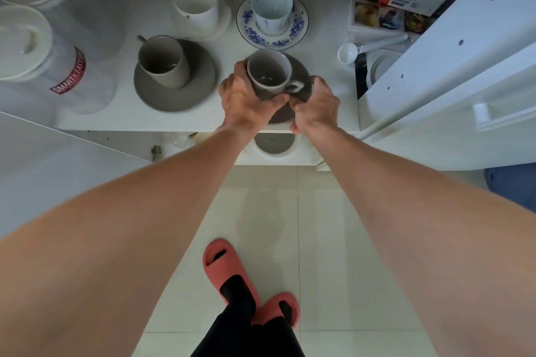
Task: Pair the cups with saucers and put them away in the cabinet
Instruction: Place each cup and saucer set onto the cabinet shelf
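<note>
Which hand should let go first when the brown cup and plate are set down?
Probably the right hand. It only pinches the dark saucer at its near edge, beside the cup's handle. The left hand wraps the brown cup, steadying it on the saucer, so it should likely stay on longer.

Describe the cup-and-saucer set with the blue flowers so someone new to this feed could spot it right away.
Look at the white cabinet shelf under the wooden counter. At its back, directly behind the grey cup held by the left hand and right hand, sits the blue floral saucer with a white cup on it. It is the only patterned set; its neighbours are plain white or grey.
</note>
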`<state>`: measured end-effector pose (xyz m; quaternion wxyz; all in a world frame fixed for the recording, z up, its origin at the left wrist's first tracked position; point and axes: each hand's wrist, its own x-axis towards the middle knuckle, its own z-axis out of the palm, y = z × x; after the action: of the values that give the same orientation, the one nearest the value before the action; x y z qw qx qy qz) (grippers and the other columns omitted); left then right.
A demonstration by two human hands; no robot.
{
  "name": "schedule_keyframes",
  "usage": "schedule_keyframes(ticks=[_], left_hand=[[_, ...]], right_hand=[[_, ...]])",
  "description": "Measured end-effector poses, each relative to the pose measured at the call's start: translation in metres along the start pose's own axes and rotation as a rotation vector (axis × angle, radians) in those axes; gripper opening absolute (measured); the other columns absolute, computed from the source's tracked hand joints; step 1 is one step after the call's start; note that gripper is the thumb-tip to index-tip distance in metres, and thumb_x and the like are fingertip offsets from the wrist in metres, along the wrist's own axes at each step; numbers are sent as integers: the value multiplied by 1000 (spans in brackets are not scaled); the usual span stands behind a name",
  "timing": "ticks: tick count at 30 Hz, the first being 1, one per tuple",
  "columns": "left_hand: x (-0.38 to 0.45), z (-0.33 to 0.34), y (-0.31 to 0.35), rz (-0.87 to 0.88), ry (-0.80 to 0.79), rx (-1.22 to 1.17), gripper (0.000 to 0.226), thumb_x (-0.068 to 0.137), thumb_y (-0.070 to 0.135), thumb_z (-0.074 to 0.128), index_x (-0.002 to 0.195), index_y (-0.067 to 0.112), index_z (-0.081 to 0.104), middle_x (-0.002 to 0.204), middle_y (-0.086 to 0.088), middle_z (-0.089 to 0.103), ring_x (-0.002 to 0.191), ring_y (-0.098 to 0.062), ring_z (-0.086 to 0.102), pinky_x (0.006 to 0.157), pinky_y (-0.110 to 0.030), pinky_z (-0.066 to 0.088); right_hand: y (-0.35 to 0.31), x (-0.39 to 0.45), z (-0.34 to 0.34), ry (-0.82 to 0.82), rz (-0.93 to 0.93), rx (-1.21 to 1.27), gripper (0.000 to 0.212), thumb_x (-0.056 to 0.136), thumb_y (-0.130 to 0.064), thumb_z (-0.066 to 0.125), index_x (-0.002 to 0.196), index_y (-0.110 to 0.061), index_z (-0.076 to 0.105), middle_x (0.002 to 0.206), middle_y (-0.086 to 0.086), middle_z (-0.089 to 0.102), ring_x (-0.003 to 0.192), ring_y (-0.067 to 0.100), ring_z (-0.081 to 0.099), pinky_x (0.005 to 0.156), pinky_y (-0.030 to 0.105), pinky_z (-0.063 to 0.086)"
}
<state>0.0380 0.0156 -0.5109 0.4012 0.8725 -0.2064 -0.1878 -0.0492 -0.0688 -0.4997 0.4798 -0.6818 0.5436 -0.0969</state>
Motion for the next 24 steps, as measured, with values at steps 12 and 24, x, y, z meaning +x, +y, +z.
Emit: schedule_keyframes(ticks=[12,24], left_hand=[[11,-10,-7,-11,-15,-34,102,58,37,86,140,24,26,138,0,48,130,-18,45,110,-30,39],[-147,-81,-14,108,-74,327,61,99,32,44,149,8,22,156,-14,27,148,-27,16,121,-43,19]], right_hand=[[-5,2,8,31,-21,-66,29,99,-24,56,121,-8,46,105,12,54,85,28,61,74,36,56],[21,-131,-27,-163,-199,-656,59,101,-37,48,152,-18,26,139,17,43,123,37,49,98,49,46]])
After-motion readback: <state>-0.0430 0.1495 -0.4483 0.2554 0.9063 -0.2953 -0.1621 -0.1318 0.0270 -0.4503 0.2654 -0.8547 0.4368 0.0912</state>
